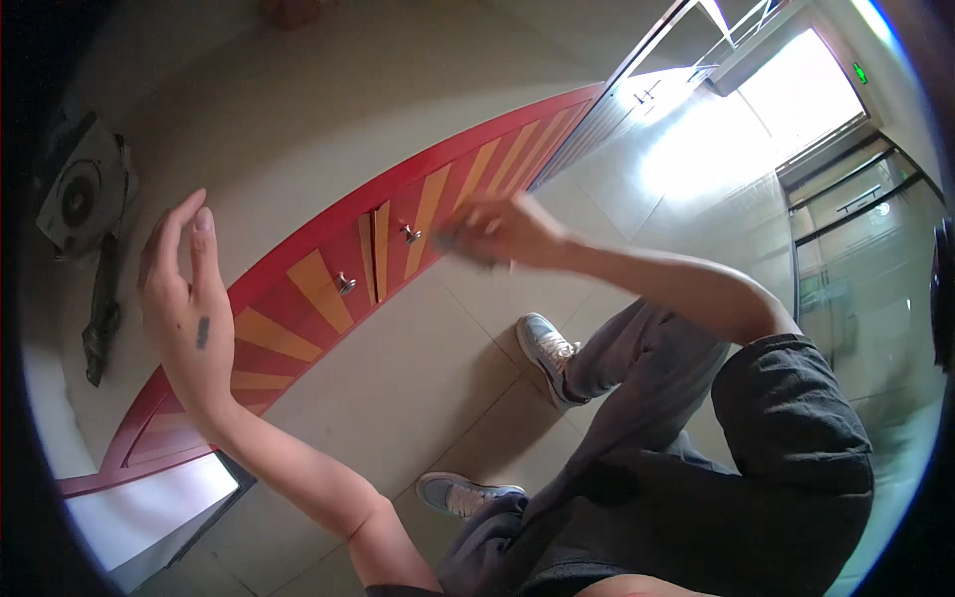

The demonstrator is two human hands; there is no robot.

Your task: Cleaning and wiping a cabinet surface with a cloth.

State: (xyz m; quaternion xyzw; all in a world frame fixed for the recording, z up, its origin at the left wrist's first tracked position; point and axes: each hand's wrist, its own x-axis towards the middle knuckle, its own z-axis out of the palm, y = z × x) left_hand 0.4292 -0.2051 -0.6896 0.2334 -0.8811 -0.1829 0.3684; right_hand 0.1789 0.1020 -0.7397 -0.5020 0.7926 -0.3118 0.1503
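My left hand is raised at the left over the counter edge, its fingers stretched out and nothing in them. A dark smudge marks its back. My right hand is smeared by motion in front of the cabinet. Its fingers are closed round a small dark grey thing, too blurred to name. Close by is the red cabinet front with yellow ray stripes. Two metal knobs, one at the left and one at the right, sit either side of the gap between its doors.
A beige countertop stretches beyond the cabinet. On its far left are a pale device with a round dark centre and a dark, long crumpled thing. My shoes stand on the tiled floor. Glass panels line the right.
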